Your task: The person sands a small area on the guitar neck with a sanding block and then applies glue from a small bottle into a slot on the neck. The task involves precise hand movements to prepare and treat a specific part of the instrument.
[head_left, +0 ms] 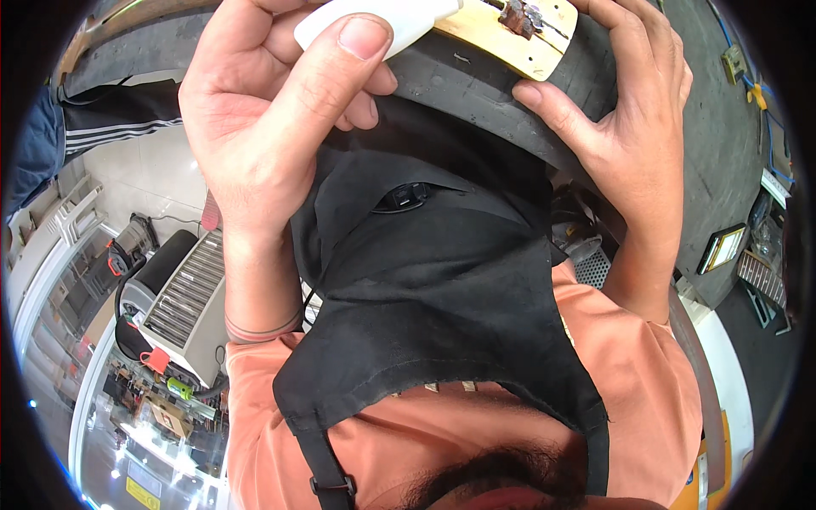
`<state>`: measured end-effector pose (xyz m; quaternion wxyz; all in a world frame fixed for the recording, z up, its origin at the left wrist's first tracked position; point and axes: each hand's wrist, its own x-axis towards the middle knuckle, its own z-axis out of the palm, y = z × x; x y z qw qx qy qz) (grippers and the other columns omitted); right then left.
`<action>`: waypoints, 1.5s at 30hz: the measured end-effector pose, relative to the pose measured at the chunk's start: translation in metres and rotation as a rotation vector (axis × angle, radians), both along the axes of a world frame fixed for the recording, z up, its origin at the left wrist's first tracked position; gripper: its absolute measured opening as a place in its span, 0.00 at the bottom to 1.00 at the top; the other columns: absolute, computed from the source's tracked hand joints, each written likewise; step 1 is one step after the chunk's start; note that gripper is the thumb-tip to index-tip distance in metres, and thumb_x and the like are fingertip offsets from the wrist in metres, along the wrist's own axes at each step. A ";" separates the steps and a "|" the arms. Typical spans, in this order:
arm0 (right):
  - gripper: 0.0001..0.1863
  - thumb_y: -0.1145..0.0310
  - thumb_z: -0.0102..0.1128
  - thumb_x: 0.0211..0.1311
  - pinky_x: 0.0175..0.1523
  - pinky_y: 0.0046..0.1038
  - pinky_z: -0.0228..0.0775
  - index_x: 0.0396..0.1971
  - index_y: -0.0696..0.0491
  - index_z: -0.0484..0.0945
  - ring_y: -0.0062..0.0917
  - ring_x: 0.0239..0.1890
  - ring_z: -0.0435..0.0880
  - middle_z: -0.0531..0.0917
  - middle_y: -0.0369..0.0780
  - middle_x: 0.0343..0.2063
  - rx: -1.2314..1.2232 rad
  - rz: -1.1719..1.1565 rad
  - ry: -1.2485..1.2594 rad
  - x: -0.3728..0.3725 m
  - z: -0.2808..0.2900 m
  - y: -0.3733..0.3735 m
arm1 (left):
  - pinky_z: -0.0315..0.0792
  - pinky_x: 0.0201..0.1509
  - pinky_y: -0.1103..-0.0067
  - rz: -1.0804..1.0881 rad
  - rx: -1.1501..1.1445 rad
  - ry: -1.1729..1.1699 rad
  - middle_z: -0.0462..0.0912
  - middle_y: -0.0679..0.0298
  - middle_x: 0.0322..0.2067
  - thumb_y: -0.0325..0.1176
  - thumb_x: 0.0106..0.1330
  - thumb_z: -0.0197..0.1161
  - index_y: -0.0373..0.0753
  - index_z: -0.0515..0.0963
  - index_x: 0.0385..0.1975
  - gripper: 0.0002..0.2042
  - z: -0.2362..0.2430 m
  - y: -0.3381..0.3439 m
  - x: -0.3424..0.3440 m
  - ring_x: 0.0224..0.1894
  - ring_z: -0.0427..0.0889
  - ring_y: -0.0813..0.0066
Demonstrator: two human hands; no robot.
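Note:
A white squeeze bottle [348, 25] with a narrow tip is gripped in my left hand [263, 127], the thumb pressed along its side. Its tip points right, over a pale yellow wooden piece [544, 51] with rounded corners and small dark holes. A rough dark brown lump [520, 19] sits on the wood beside a thin dark line. Around the piece's right end curves my right hand [629, 110], its thumb at the near edge and its fingers by the far right edge. The bottle hides the wood's left part, and the top of the picture cuts off both hands' fingertips.
A dark workbench [433, 76] lies under the hands. At the right are a small lit screen [722, 248] and blue cables [769, 127]. On the left stand a machine with a slatted top [183, 293] and a person's striped dark trouser leg [119, 115]. My black apron [433, 280] hangs close to the bench.

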<state>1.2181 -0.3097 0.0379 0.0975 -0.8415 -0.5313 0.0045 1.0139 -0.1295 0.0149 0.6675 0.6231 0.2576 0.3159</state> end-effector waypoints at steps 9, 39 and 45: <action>0.41 0.46 0.86 0.49 0.75 0.48 0.59 0.61 0.52 0.81 0.45 0.69 0.73 0.78 0.45 0.61 0.252 0.074 0.065 -0.009 -0.007 0.006 | 0.83 0.26 0.83 -0.054 -0.036 -0.109 0.92 0.47 0.32 0.35 0.79 0.70 0.24 0.73 0.60 0.21 -0.006 0.010 -0.001 0.23 0.88 0.72; 0.39 0.52 0.87 0.50 0.75 0.47 0.59 0.61 0.51 0.81 0.45 0.69 0.73 0.78 0.45 0.62 0.167 0.094 0.061 0.006 -0.010 -0.001 | 0.77 0.32 0.84 -0.084 0.057 0.021 0.92 0.49 0.37 0.29 0.81 0.67 0.22 0.80 0.61 0.18 0.003 -0.002 -0.003 0.28 0.86 0.76; 0.39 0.51 0.87 0.51 0.75 0.47 0.59 0.62 0.50 0.82 0.44 0.70 0.73 0.77 0.45 0.62 0.090 0.057 0.083 0.004 -0.001 0.000 | 0.76 0.30 0.85 -0.068 0.059 0.026 0.92 0.50 0.36 0.29 0.81 0.67 0.23 0.80 0.61 0.17 0.004 0.001 0.002 0.28 0.87 0.78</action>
